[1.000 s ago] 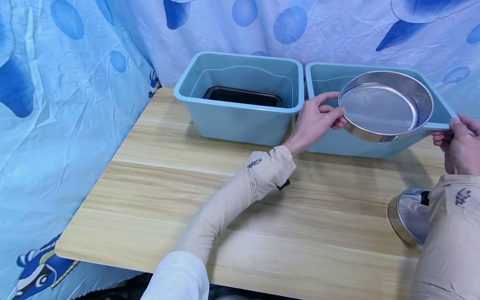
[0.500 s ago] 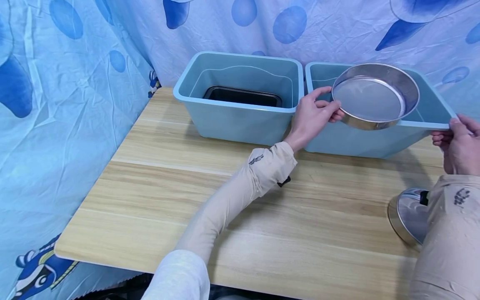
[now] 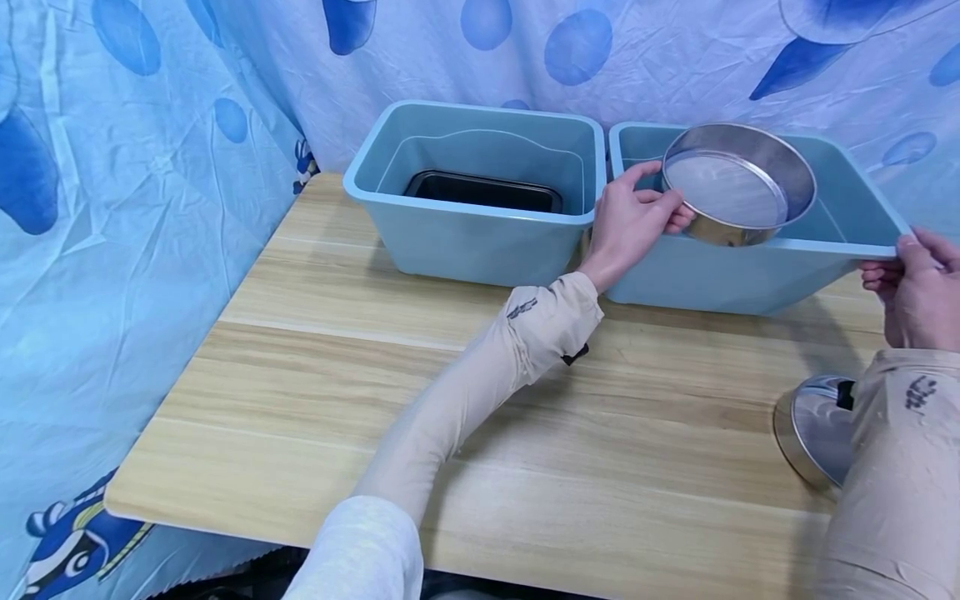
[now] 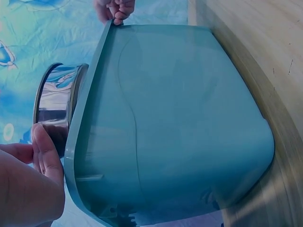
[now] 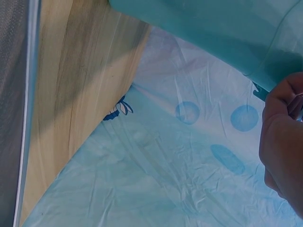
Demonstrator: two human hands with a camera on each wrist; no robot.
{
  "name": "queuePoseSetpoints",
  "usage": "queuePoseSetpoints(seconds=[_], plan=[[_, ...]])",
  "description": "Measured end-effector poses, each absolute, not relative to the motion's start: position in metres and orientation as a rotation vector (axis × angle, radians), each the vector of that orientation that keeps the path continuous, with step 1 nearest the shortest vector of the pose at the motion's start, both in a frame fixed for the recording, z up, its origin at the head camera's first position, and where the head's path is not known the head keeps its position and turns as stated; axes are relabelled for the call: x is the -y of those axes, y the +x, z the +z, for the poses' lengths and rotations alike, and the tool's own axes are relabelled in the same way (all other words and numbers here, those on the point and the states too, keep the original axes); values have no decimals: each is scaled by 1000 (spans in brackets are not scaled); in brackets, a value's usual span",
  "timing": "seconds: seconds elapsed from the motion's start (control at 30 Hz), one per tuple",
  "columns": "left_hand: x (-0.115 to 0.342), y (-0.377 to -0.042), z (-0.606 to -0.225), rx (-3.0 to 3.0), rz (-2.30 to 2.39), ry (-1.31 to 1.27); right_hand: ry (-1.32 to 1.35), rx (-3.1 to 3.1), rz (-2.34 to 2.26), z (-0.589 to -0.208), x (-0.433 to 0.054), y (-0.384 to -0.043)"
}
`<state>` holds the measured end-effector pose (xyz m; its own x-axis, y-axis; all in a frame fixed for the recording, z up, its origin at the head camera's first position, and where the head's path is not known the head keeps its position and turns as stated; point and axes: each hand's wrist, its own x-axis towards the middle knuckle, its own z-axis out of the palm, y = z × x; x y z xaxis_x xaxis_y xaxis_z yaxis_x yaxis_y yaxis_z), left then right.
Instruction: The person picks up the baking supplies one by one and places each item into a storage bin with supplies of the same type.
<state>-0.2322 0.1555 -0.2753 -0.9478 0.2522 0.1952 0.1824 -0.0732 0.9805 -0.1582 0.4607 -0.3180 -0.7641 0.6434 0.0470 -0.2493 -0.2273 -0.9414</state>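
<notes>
My left hand pinches the near-left wall of a round metal sieve, thumb outside. The sieve has a shiny steel wall and a fine mesh bottom, and it hangs at the mouth of the right light-blue bin. In the left wrist view, the sieve is right at the bin's rim. At the bin's front right corner, my right hand grips the rim, thumb on top and fingers below. The right wrist view shows this hand against the bin's underside edge.
A matching light-blue bin stands left of it, with a black tray inside. Another round metal piece sits on the wooden table, partly hidden by my right sleeve. A blue patterned curtain hangs behind.
The sieve has shifted left and away over the right bin, held in my left hand throughout. My right hand stays on the bin's corner.
</notes>
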Motion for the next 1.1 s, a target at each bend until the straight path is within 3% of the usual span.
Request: queuePoseSetpoints(seconds=[1.1], plan=[[-164, -240, -267, -2243, 2185, 375, -480, 1438, 2049, -315, -460, -159]])
